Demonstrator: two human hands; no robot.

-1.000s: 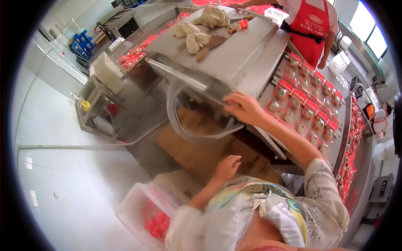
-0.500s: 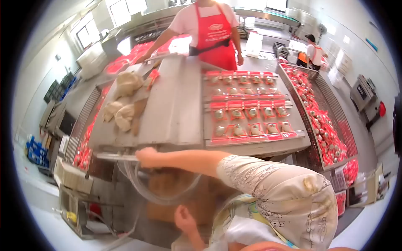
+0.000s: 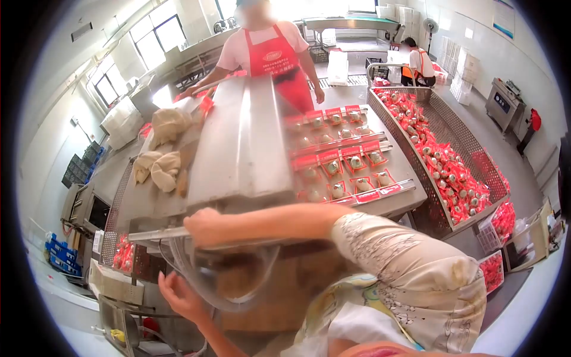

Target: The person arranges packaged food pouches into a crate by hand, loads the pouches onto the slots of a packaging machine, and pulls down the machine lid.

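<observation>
My right hand [image 3: 202,227] is closed around a metal bar handle [image 3: 156,234] at the front of a steel machine's lid [image 3: 241,143]. The lid is tilted, its right side blurred over the nearest packets. On the steel bed to its right lie rows of red-and-clear packets [image 3: 355,162], each with a roundish pale item inside. Lower left, my left hand [image 3: 181,296] is open with bent fingers, holding nothing, beside a clear hose [image 3: 238,300] looping below the handle. Crumpled cream cloths [image 3: 163,169] rest on the left bed.
A person in a red apron [image 3: 275,56] stands across the machine, one hand by the lid's far end. A perforated metal bin [image 3: 437,160] of red packets is on the right. Another person [image 3: 419,64] works farther back. Blue crates [image 3: 62,256] stand at left.
The lid has tilted up and swung rightward, with my right hand still on its handle. My left hand has moved left and its fingers have spread. The view has shifted slightly.
</observation>
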